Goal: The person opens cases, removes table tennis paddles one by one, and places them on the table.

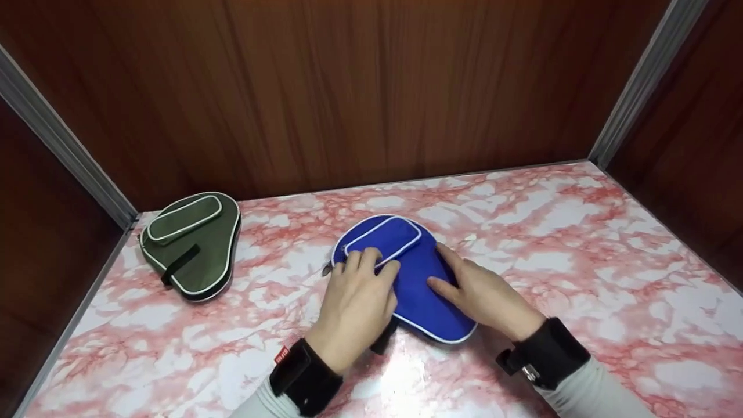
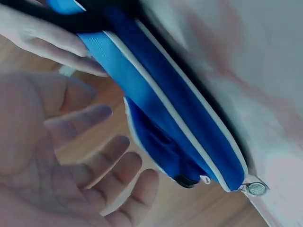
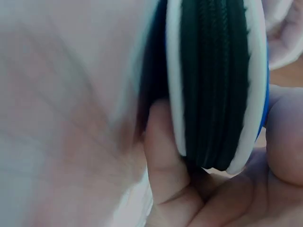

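A blue paddle-shaped case [image 1: 415, 278] with white piping and a front pocket lies flat on the pink marbled tabletop [image 1: 580, 261]. My left hand [image 1: 365, 267] lies over its left part, fingers straight and spread across the pocket. The left wrist view shows that palm [image 2: 94, 165] open beside the case [image 2: 180, 123], whose zipper pull [image 2: 255, 189] sticks out at one end. My right hand [image 1: 447, 273] holds the case's right edge. In the right wrist view, a digit [image 3: 163, 156] below and another above pinch the black zipper band [image 3: 213, 85].
A green case [image 1: 191, 244] of the same shape lies at the back left, near the corner. Dark wooden walls [image 1: 371, 87] with metal corner posts [image 1: 638, 81] close in the back and both sides. Bare tabletop stretches to the right and front.
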The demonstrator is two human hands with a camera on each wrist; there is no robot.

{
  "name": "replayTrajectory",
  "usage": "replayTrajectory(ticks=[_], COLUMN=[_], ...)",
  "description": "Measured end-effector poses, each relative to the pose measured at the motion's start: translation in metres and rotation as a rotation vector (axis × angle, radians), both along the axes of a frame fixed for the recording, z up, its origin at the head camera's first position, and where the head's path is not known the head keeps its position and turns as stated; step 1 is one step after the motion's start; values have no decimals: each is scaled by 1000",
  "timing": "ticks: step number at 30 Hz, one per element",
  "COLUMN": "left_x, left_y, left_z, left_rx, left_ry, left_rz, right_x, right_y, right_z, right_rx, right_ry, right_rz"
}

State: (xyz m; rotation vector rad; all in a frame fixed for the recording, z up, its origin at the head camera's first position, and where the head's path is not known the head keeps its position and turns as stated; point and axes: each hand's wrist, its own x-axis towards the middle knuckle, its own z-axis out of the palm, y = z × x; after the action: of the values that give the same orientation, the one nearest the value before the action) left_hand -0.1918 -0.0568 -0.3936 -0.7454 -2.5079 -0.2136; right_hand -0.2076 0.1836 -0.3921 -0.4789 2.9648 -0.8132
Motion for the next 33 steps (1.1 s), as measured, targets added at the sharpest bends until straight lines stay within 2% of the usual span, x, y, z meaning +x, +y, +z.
replayTrajectory(ticks=[2, 7, 9, 13, 17, 20, 23, 28, 33], left_x=[5, 11, 12, 13, 16, 19, 22, 24, 23], left_y=[3, 7, 8, 7, 9, 12, 15, 19, 19], left_z=[-1, -7, -7, -6, -4, -4, -4, -2, 1], left_rx=[24, 32, 20, 6, 17, 21, -5, -55, -97], left_ry=[-11, -109, -149, -177, -191, -222, -255, -333, -399], left_rz=[-22, -48, -36, -22, -18, -23, -35, -64, -103], right_x=[5, 14, 18, 25, 21, 6, -14, -41, -52], right_y=[-4, -10, -12, -13, -8, 0, 6, 12, 16], right_z=[-1, -3, -3, 2, 10, 13, 10, 3, -5], right_rx=[58, 237, 279, 301, 232, 147, 72, -5, -50], right_ry=[33, 112, 135, 188, 248, 288, 291, 185, 111], right_rz=[-25, -96, -95, -49, -27, -35, 1, 109, 166])
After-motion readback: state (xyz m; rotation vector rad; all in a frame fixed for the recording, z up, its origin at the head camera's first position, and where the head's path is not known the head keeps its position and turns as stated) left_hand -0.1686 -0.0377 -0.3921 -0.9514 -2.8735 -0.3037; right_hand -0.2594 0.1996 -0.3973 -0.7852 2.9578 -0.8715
